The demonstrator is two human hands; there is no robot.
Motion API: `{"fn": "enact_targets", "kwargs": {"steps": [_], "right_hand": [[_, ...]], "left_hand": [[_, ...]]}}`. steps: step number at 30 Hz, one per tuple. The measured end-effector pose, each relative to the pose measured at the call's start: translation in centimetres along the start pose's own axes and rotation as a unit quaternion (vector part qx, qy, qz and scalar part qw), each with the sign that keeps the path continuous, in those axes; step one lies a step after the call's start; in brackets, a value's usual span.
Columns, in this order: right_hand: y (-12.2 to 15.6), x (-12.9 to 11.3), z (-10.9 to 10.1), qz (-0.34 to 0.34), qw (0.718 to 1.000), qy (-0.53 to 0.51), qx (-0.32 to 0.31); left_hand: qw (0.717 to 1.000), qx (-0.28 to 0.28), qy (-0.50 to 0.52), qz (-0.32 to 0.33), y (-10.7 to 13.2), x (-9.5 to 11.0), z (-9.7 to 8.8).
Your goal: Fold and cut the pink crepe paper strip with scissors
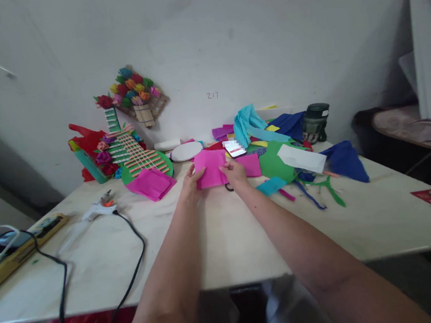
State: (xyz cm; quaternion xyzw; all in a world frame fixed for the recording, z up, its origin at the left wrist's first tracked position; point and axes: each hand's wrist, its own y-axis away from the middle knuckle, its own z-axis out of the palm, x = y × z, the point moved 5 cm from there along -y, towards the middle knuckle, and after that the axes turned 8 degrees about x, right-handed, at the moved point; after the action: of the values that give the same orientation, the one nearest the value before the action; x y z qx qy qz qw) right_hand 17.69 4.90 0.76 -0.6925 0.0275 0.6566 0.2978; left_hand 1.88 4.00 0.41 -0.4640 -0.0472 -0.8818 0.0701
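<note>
Both my hands hold a bright pink sheet of craft paper [210,169] above the table. My left hand [192,180] pinches its left edge, thumb on the near face. On the right edge, my right hand [235,174] grips it between thumb and fingers. Behind my right hand lies another pink piece [251,165]. A folded stack of darker pink paper [151,184] rests to the left, in front of a guitar-shaped craft [139,156] with paper flowers. Part of a dark ring, perhaps scissors handles, shows under the held sheet [229,186].
A glue gun [100,209] with a black cord and a power strip [25,246] lie on the left. Green paper [276,160], blue paper [347,161], a white card [302,158], a phone [234,148] and a dark bottle [316,121] occupy the right and back.
</note>
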Motion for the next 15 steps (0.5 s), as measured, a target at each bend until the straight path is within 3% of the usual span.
{"fn": "enact_targets", "kwargs": {"steps": [6,15], "right_hand": [[0.3,-0.1,-0.1,-0.017,1.0,0.01,-0.01],[0.6,-0.7,-0.5,-0.001,0.999,0.033,-0.019]], "left_hand": [[0.999,-0.025,-0.009,-0.032,0.0,0.0,-0.3],[0.998,0.033,-0.045,0.015,-0.7,0.1,-1.3]]}}
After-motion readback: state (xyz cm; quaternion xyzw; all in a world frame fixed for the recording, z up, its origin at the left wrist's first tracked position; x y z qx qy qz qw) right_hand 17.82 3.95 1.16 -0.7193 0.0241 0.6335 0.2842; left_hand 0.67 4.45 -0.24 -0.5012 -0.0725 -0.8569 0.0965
